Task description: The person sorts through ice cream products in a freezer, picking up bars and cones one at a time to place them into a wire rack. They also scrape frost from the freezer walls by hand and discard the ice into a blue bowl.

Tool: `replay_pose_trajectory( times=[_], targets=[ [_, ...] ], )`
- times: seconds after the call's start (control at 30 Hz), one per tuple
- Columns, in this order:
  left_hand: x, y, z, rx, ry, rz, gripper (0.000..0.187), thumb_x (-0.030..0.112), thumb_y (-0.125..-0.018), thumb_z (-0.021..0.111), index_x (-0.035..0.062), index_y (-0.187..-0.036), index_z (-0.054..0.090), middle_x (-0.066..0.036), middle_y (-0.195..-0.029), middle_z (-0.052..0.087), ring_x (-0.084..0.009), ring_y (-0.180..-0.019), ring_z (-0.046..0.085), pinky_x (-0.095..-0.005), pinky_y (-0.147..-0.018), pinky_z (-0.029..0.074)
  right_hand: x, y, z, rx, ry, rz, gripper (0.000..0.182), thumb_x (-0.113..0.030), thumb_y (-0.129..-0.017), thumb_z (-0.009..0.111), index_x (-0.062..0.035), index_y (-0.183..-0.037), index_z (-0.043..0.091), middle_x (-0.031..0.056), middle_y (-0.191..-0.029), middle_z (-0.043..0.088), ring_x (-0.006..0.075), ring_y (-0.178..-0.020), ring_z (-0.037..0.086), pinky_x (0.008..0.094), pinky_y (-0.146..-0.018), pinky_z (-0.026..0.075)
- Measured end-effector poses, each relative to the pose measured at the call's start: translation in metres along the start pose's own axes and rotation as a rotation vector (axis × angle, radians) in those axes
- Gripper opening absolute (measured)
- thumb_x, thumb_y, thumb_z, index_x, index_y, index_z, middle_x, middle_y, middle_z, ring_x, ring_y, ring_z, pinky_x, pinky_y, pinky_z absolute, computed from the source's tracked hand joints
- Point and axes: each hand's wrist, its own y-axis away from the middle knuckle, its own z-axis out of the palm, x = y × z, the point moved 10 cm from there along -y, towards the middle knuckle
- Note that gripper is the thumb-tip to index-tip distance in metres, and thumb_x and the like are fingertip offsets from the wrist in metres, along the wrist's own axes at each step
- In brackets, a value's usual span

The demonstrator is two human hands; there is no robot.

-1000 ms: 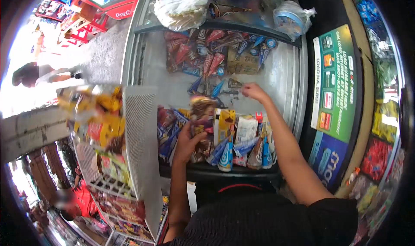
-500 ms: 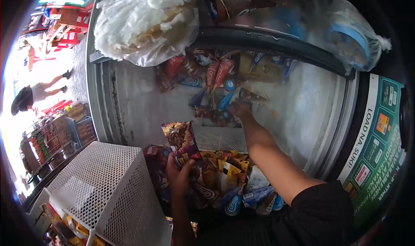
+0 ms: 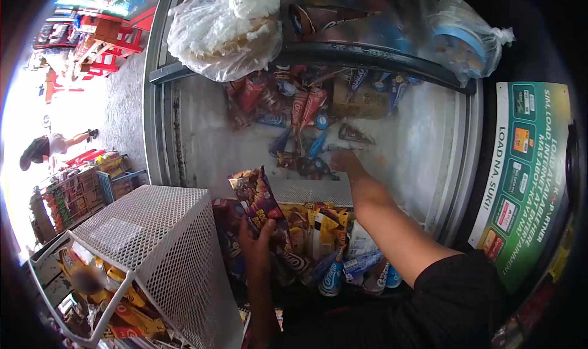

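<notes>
My left hand [image 3: 257, 235] is closed around a dark purple and gold ice cream packet [image 3: 256, 197], its thumb across the lower front. Deep in the chest freezer, my right hand [image 3: 343, 161] is among loose wrapped ice creams, beside a blue cone wrapper [image 3: 317, 145] and just below a brown cone [image 3: 355, 134]. Its fingers point away and are mostly hidden, so I cannot see whether they grip anything. Below both hands, a white mesh basket [image 3: 312, 194] holds yellow packets [image 3: 324, 232], several blue cones [image 3: 331, 276] and other wrapped ice creams.
A white wire basket [image 3: 196, 269] with packets stands at the left on the freezer edge [image 3: 160, 134]. Plastic bags [image 3: 226, 33] lie on the freezer's glass lid, one around a blue-rimmed tub [image 3: 459, 45]. A green poster [image 3: 520, 177] is at the right. A person [image 3: 46, 148] is outside.
The view has shifted, showing more of the left basket's packets. The packet in my left hand has tilted slightly. My right hand stays down among the ice creams.
</notes>
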Motion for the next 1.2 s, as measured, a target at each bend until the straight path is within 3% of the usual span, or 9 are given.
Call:
replay_pose_trajectory(
  times=[0.03,0.1,0.2,0.3,0.4,0.63,0.83,0.9,1.2],
  targets=[
    [-0.004,0.000,-0.001,0.003,0.012,-0.003,0.041,0.013,-0.083,0.067,0.0002,-0.118,0.049,-0.006,-0.102,0.060,-0.0137,-0.090,0.058,-0.0276,-0.078,0.048,-0.006,-0.002,0.000,-0.001,-0.013,-0.004,0.027,-0.023,-0.084,0.047,-0.0087,-0.068,0.063,0.0091,-0.077,0.064,0.0265,-0.074,0.061,0.0395,-0.066,0.049],
    [-0.014,-0.003,-0.008,0.022,-0.015,-0.015,0.040,0.013,-0.084,0.066,0.0003,-0.117,0.049,-0.006,-0.102,0.060,-0.0130,-0.090,0.058,-0.0273,-0.078,0.048,0.047,0.022,-0.001,0.134,-0.376,0.707,0.036,-0.035,-0.080,0.054,-0.0078,-0.102,0.065,0.0146,-0.091,0.066,0.0323,-0.083,0.064,0.0432,-0.069,0.052],
    [-0.020,-0.010,-0.011,0.055,-0.011,-0.038,0.038,0.012,-0.084,0.066,0.0006,-0.117,0.050,-0.005,-0.101,0.059,-0.0118,-0.090,0.057,-0.0268,-0.078,0.047,0.051,0.081,-0.081,0.241,-0.409,0.932,0.030,-0.031,-0.085,0.047,-0.0128,-0.089,0.070,0.0099,-0.094,0.068,0.0275,-0.092,0.064,0.0387,-0.076,0.050],
    [-0.018,-0.017,-0.013,0.089,-0.003,-0.071,0.036,0.011,-0.084,0.065,0.0009,-0.116,0.050,-0.004,-0.100,0.059,-0.0108,-0.089,0.057,-0.0262,-0.077,0.047,0.086,0.060,-0.008,0.358,-0.433,1.044,0.035,-0.041,-0.083,0.050,-0.0147,-0.097,0.070,0.0118,-0.097,0.067,0.0284,-0.096,0.064,0.0387,-0.080,0.050],
    [-0.009,-0.022,-0.001,0.074,-0.009,-0.055,0.034,0.009,-0.084,0.064,0.0009,-0.114,0.051,-0.003,-0.099,0.060,-0.0102,-0.087,0.057,-0.0253,-0.075,0.048,0.069,0.102,-0.048,0.371,-0.480,1.113,0.037,-0.041,-0.079,0.060,-0.0098,-0.096,0.067,0.0105,-0.093,0.067,0.0291,-0.088,0.065,0.0392,-0.073,0.053],
    [0.004,-0.009,-0.003,0.037,-0.045,-0.026,0.031,0.008,-0.084,0.065,0.0009,-0.111,0.051,-0.004,-0.098,0.060,-0.0103,-0.086,0.059,-0.0242,-0.073,0.049,0.074,0.107,-0.054,0.328,-0.407,1.162,0.033,-0.040,-0.080,0.061,-0.0094,-0.090,0.066,0.0067,-0.082,0.068,0.0279,-0.084,0.066,0.0383,-0.071,0.052],
    [-0.003,-0.009,-0.009,0.116,-0.055,-0.038,0.030,0.007,-0.083,0.065,0.0009,-0.109,0.052,-0.004,-0.095,0.061,-0.0103,-0.083,0.059,-0.0235,-0.075,0.048,0.067,0.101,-0.031,0.215,-0.501,1.173,0.038,-0.037,-0.081,0.060,-0.0095,-0.108,0.062,0.0134,-0.106,0.063,0.0277,-0.098,0.062,0.0395,-0.080,0.050],
    [-0.007,-0.014,-0.004,0.109,-0.053,-0.055,0.029,0.007,-0.083,0.065,0.0009,-0.109,0.052,-0.004,-0.095,0.061,-0.0102,-0.083,0.059,-0.0236,-0.074,0.048,0.078,0.109,-0.047,0.697,-0.716,1.236,0.043,-0.036,-0.082,0.062,-0.0077,-0.115,0.059,0.0143,-0.113,0.059,0.0279,-0.101,0.060,0.0405,-0.083,0.048],
    [-0.006,-0.023,0.009,0.068,-0.038,-0.081,0.028,0.007,-0.084,0.064,0.0000,-0.109,0.052,-0.004,-0.096,0.061,-0.0102,-0.084,0.059,-0.0242,-0.076,0.048,0.073,0.115,-0.034,1.017,-1.544,1.274,0.039,-0.028,-0.087,0.060,-0.0012,-0.115,0.058,0.0089,-0.105,0.061,0.0196,-0.091,0.057,0.0348,-0.083,0.045]
  ],
)
